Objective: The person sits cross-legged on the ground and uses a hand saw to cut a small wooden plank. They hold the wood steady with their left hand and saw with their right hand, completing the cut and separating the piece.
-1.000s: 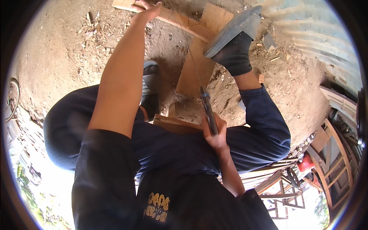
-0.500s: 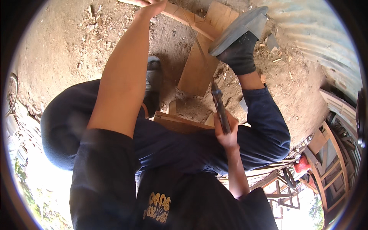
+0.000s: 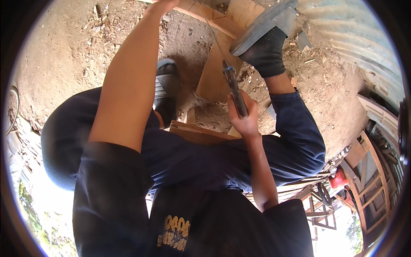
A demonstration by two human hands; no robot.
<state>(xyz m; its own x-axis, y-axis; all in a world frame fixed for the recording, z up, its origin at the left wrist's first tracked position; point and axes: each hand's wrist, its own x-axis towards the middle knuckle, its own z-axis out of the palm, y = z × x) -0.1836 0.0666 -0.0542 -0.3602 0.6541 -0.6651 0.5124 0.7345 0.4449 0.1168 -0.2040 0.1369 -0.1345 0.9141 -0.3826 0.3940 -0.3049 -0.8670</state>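
My right hand [image 3: 245, 116] is closed round the dark handle of a handsaw [image 3: 231, 81]. Its thin blade, seen nearly edge-on, runs up and leftward to a length of wood [image 3: 214, 19] with dark lines marked across it. At the top edge, my left hand [image 3: 165, 5] lies at the left part of that wood; its fingers are cut off by the frame. My right foot, in a grey slide sandal [image 3: 265, 32] and black sock, presses over the wood's right end. Beneath the wood, a flat brown board [image 3: 216, 64] lies on the dirt.
My left foot, in a black sandal [image 3: 166, 85], stands left of the board. A wooden plank [image 3: 197, 132] sits between my legs. Chips litter the dirt floor. Corrugated metal sheeting [image 3: 355, 38] rises at right, with wooden frames [image 3: 370, 180] below it. A wheel [image 3: 13, 107] shows far left.
My right hand has pushed the saw forward, away from my body and slightly left. My left hand remains at the wood, while the whole view has shifted slightly.
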